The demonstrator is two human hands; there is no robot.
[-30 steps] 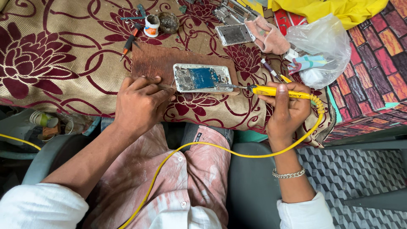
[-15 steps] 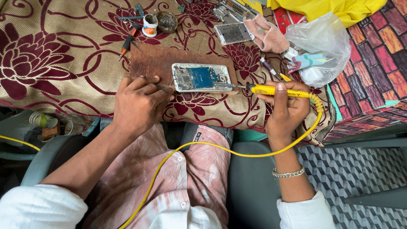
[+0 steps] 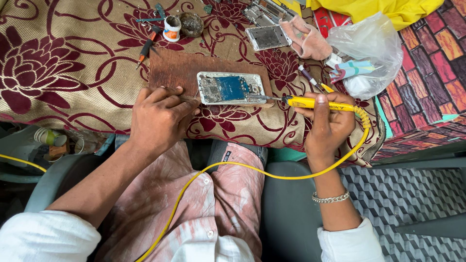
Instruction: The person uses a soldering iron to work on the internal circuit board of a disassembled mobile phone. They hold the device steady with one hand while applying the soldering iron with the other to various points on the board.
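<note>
Two hands at work over an opened phone [image 3: 232,88] lying on a wooden board [image 3: 174,73]. Right hand [image 3: 327,125] clenched around a yellow soldering iron [image 3: 315,103], tip touching the phone's right edge. Left hand [image 3: 158,119] pinching a thin wire [image 3: 189,98] just left of the phone

An opened phone [image 3: 231,88], back cover off and blue circuit board exposed, lies flat on a brown wooden board [image 3: 182,70]. A yellow-handled soldering iron [image 3: 318,103] lies nearly level, its metal tip touching the phone's right edge, a yellow cord trailing from its handle. A thin wire meets the phone's left edge.
</note>
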